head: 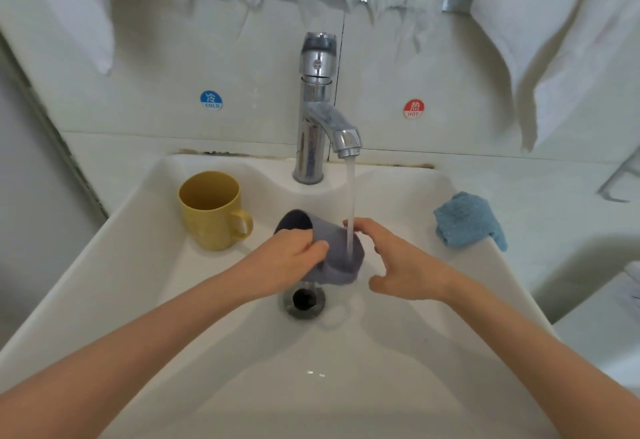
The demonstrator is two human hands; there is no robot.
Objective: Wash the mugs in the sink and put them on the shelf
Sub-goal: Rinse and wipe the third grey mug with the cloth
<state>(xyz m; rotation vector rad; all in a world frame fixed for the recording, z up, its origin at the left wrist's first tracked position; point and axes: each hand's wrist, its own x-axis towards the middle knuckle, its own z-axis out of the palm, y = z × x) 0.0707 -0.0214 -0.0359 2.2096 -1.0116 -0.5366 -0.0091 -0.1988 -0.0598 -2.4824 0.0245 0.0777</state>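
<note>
Centre of frame: my left hand (pixel 294 258) grips the grey mug (pixel 337 248), which is tipped on its side above the drain (pixel 304 298). Water from the tap (pixel 317 109) strikes its wall. My right hand (pixel 398 265) is spread, forefinger at the mug. The yellow mug (pixel 211 210) stands upright on the sink (pixel 346 369) ledge, centre left. A blue cloth (pixel 467 220) lies at right.

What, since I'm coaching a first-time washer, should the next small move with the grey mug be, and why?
Probably turn the grey mug so its mouth meets the water stream. The left hand grips it on its side, mouth toward the yellow mug, and water strikes only its outer wall; the right hand is open beside it.
</note>
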